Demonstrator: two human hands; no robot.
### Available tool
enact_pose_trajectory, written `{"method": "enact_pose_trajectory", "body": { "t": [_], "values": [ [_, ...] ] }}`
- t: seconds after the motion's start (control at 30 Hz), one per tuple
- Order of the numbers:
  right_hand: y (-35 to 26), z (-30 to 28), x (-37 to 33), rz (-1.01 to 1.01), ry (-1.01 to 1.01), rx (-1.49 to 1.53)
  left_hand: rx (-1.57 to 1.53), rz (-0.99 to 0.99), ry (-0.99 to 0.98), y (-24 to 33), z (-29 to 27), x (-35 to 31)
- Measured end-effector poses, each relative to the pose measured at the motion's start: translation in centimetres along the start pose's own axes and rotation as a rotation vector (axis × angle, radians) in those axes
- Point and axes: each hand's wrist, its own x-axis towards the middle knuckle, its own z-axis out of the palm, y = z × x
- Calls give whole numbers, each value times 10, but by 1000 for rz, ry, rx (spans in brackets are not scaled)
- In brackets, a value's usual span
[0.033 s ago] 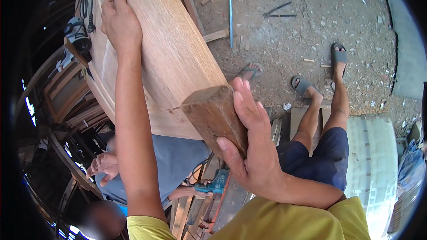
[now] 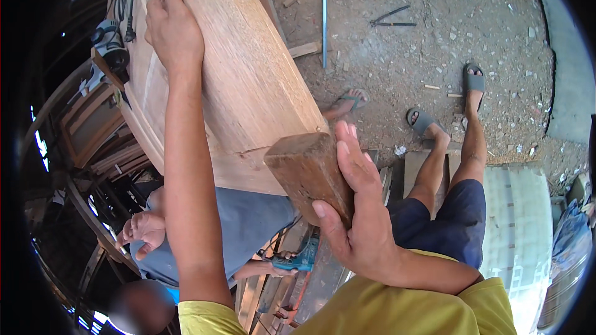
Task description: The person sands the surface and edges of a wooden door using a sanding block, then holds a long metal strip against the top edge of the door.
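Observation:
A pale wooden door-like panel (image 2: 248, 56) stretches away from me at the upper left, with grooves along its left part. My left hand (image 2: 177, 34) rests on its top, fingers slightly bent and apart, holding nothing. In my right hand (image 2: 366, 211) is a worn brown wooden block (image 2: 310, 177), thumb on one face and fingers along its right side. The block stands tilted at the panel's near end, by its corner; whether the two touch I cannot tell.
A co-worker in a grey shirt (image 2: 254, 217) holds a teal power drill (image 2: 304, 255) just below the panel. Left of the panel sits a grey corded power tool (image 2: 110, 46). On the dirt floor lie a metal bar (image 2: 324, 18) and dark pincers (image 2: 392, 20). Another foot (image 2: 351, 100) shows beyond the panel.
My right hand and the block have shifted a little nearer to me and to the right, back from the panel's end. My left hand keeps its place on the wood.

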Motion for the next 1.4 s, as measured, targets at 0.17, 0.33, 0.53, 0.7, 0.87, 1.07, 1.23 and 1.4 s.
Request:
{"method": "enact_pose_trajectory", "body": {
  "t": [0.17, 0.33, 0.53, 0.7, 0.87, 1.07, 1.23, 1.4],
  "values": [
    [2, 12, 17, -81, 51, -15, -38, -7, 47, 10, -7, -9],
    [-3, 13, 46, -9, 10, 81, 37, -30, 102, 11, -3, -16],
    [-44, -91, 59, -57, -74, 389, -7, -120, 128, 26, -9, -13],
    [-10, -254, 115, 862, -49, 776, 40, -158, 134, 25, -10, -16],
    [16, -322, 142, 903, -253, 822, 52, -165, 93, 35, -15, -6],
    [27, -287, 235, 737, -467, 665, 14, -243, 35, 46, -30, -1],
    [-8, -227, 347, 789, -437, 528, -7, -246, 0, 53, -38, 13],
    [-22, -235, 408, 747, -496, 425, 39, -324, -24, 60, -48, 13]
  ]
}}
